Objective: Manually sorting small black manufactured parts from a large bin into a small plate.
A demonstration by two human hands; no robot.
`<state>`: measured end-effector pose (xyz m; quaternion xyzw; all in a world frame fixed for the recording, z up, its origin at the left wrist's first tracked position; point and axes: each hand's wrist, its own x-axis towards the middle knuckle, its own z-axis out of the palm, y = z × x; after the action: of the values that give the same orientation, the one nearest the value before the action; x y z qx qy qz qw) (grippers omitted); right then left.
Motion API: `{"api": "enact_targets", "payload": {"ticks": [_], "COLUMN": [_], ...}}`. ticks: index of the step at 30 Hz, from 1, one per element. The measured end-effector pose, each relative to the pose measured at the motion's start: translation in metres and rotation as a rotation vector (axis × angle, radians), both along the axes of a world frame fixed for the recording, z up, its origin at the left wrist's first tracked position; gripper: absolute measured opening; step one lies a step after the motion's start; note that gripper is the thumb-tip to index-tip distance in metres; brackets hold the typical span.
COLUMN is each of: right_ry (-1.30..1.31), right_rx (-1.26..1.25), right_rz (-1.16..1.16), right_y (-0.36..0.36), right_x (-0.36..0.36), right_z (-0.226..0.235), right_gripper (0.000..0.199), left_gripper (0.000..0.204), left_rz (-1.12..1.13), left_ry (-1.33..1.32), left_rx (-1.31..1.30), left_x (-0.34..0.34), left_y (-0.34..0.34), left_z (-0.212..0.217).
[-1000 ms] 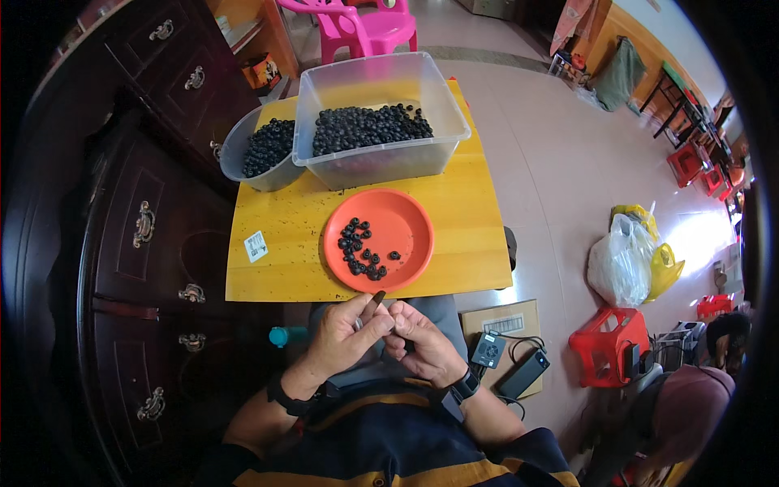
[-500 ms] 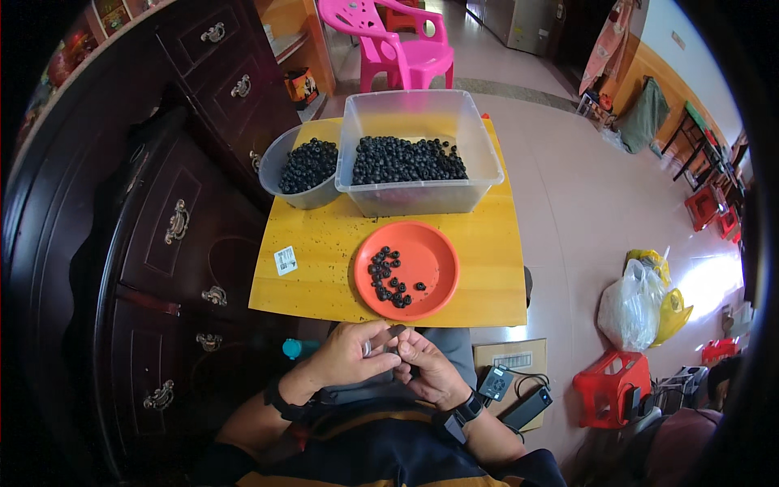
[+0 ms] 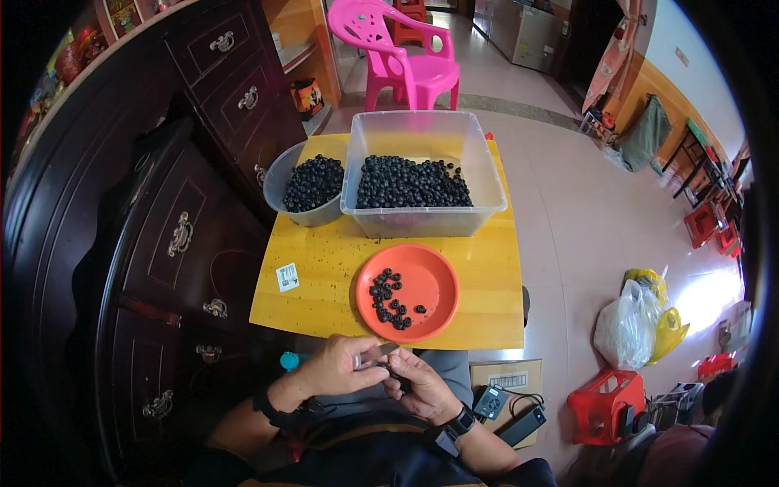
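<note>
My left hand, with a ring on one finger, is closed around a short, flat blade that looks like a small knife. Against it, my right hand pinches a small dark piece, mostly hidden by the fingers. Both hands meet in front of the table's near edge. Just beyond them, an orange-red plate carries several small black round parts with holes, mostly on its left side. Many similar black parts fill a clear rectangular tub behind it.
A round clear tub of black parts stands at the back left of the yellow table, near a white label. Dark drawers rise on the left. On the right are a red stool, plastic bags and a cardboard box.
The view has shifted, so the table and its contents sit lower in the picture. More of the blade shows between my hands, which stay together.
</note>
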<state>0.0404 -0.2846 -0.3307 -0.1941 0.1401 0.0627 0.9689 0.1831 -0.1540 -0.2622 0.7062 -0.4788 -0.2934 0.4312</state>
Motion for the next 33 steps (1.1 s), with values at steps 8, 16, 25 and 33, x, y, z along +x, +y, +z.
{"api": "enact_targets", "payload": {"ticks": [8,16,25,33], "right_ry": [0.090,0.018,0.026,0.093], "right_rx": [0.344,0.312,0.468,0.407], "right_rz": [-0.079,-0.220,-0.154,-0.176], "right_y": [-0.011,-0.025,0.014,0.002], "right_x": [0.004,0.012,0.017,0.003], "right_z": [-0.011,0.011,-0.045,-0.027], "right_gripper": [0.024,0.041,0.029,0.021], "left_gripper": [0.038,0.027,0.025,0.020], "left_rz": [0.596,0.248,-0.006,-0.126], "left_ry": [-0.513,-0.393,-0.445,-0.556], "left_rx": [-0.161,-0.012,0.133,0.226], "left_x": [0.112,0.048,-0.016,-0.026], "left_y": [-0.008,-0.019,-0.024,-0.034], "left_z": [0.074,0.033,-0.017,0.006]}}
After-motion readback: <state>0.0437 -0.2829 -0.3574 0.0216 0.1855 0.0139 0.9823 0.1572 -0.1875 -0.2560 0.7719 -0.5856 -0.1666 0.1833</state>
